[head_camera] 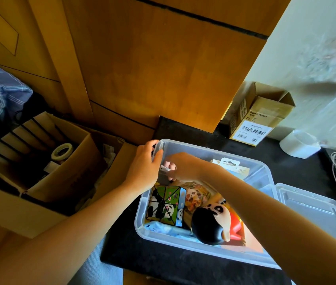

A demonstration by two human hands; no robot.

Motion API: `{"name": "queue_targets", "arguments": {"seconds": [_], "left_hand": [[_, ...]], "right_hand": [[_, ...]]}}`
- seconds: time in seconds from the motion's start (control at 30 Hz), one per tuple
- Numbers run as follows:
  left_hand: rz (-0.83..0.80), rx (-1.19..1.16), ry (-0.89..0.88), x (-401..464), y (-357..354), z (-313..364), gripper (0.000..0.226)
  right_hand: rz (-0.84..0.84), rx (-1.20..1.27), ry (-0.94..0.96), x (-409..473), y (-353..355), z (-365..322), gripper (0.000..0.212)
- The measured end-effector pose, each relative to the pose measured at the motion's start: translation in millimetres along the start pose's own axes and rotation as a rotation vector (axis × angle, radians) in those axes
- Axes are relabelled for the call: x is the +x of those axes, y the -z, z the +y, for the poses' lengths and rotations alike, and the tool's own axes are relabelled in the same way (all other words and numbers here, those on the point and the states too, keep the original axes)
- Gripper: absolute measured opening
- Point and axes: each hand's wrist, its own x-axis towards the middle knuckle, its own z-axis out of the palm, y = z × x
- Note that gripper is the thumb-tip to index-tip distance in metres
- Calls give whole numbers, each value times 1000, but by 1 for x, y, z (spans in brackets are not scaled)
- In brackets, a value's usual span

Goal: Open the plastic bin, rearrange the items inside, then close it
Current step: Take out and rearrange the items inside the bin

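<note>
While lid (315,210) lies beside bin (204,246), left hand (145,167) grips rim; right hand (183,166) fingers pinch small item (165,169).

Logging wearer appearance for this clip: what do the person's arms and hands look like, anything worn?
Both forearms are bare, with no sleeves in view. The left hand and right hand show no gloves, and no watch or bracelet shows at either wrist. Rings cannot be ruled out; the right fingers are partly hidden.

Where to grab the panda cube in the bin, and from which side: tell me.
Take the panda cube from above, fingers on its left and right edges. It lies flat with its printed face up, close to the bin wall on the left and the black-haired figure at its lower right, so a side approach looks blocked. The right hand, already inside, is probably better placed.
</note>
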Motion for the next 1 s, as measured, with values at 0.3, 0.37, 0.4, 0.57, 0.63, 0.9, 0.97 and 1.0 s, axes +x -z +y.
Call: {"name": "queue_targets", "arguments": {"seconds": [0.3,0.37,0.4,0.57,0.63,0.9,0.97,1.0], "left_hand": [[-25,78,-7,0,4,4,41],[-30,78,-8,-1,4,5,41],[-34,73,-4,-1,5,5,40],[-60,37,21,0,7,7,37],[-59,36,26,0,7,7,37],[-61,7,26,-2,8,9,36],[-65,-19,25,-2,8,8,35],[-65,-25,22,-2,7,8,35]], "right_hand": [[-255,30,-155,-5,-4,-12,56],[-325,61,-192,-8,-2,-9,54],[-331,102,-212,-11,3,-6,51],[-215,387,-369,-24,40,19,50],[-138,314,-428,-29,45,26,50],[259,-163,-335,-36,23,6,25],[205,-154,-174,-33,18,-6,36],[156,-145,-91,-34,14,-12,42]]}}
